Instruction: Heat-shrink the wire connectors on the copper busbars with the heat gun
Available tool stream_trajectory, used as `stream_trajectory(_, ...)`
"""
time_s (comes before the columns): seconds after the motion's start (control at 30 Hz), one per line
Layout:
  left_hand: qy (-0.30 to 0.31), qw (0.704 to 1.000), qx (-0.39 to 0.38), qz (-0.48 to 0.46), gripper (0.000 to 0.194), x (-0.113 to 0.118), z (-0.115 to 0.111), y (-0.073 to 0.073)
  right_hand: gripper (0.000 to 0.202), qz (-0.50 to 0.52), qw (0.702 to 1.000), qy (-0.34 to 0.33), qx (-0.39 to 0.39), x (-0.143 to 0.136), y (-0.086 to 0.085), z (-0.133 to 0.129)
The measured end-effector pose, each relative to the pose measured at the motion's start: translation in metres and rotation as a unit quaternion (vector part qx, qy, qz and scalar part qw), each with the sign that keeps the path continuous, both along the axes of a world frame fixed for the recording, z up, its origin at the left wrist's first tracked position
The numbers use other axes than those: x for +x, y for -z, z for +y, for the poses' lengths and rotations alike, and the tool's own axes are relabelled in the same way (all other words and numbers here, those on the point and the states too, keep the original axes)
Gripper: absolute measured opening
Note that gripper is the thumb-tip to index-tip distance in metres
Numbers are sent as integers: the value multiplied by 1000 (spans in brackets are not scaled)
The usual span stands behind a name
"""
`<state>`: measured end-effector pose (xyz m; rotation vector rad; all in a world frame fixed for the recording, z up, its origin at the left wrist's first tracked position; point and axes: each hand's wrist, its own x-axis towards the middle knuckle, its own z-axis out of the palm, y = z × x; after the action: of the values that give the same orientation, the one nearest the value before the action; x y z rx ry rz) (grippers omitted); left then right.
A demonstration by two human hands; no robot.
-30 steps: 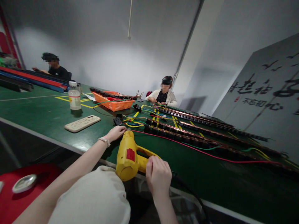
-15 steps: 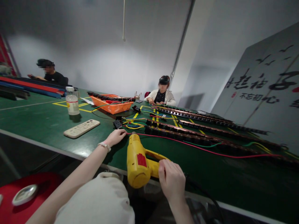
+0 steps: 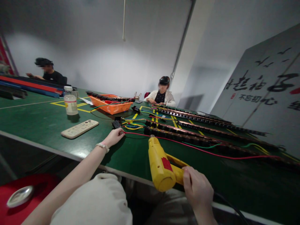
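Observation:
My right hand (image 3: 198, 186) is closed round the handle of a yellow heat gun (image 3: 161, 167), held over the table's near edge with its nozzle pointing away from me. In my left hand (image 3: 114, 136) the fingers pinch the end of a red wire (image 3: 168, 137). The wire runs from there to the right across the table. Just beyond the left fingertips lies a black socket-like block (image 3: 116, 124), with yellow, green and blue wires beside it. Long dark strips with copper-coloured bars (image 3: 187, 135) stretch away to the right.
A cream phone (image 3: 79, 129) and a bottle (image 3: 70, 101) are on the green table (image 3: 42, 122) at left. Behind them is an orange basket (image 3: 112, 108) holding dark strips. One person (image 3: 160, 95) sits across the table, another (image 3: 51, 73) far left. A red stool (image 3: 39, 187) stands at lower left.
The heat gun, in my right hand, has moved right, away from my left hand. My left hand still pinches the red wire and has hardly moved.

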<state>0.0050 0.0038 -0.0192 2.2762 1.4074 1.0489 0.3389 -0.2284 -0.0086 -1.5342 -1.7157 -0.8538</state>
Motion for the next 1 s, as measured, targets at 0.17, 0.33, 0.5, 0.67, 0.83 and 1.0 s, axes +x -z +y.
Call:
stream_trajectory(0.17, -27, 999, -10, 16, 34, 0, -3, -4, 37, -19, 999, 32, 9, 15, 1, -4)
stream_trajectory(0.33, -36, 998, -31, 41, 35, 0, -5, -8, 37, -29, 998, 47, 15, 15, 1, -4)
stream_trajectory(0.5, -41, 998, -33, 44, 38, 1, -6, -10, 37, -34, 998, 53, 23, 10, -1, -4)
stream_trajectory(0.67, -44, 997, -42, 41, 40, 1, -6, -11, 38, -26, 998, 63, 15, -9, -1, -5)
stream_trajectory(0.83, -40, 997, -45, 46, 42, 1, -6, -12, 32, -13, 998, 53, -3, -31, 1, -1)
stream_trajectory(1.0, -38, 997, -45, 47, 42, 1, -6, -11, 31, 15, 1000, 12, -7, -51, 1, 8)
